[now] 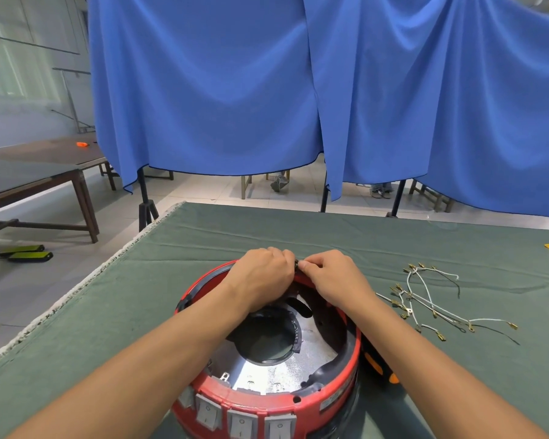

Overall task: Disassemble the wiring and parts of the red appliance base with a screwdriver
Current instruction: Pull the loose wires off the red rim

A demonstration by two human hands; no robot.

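Round red plastic appliance base (267, 403) on green cloth; left hand (263, 274) and right hand (333, 274) pinch small black part (296, 266) at far rim.

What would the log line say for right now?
both hands pinch small black part at far rim of red base | wires off, on table | screwdriver idle

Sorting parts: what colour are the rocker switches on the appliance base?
Grey rocker switches, clearest in the head view.
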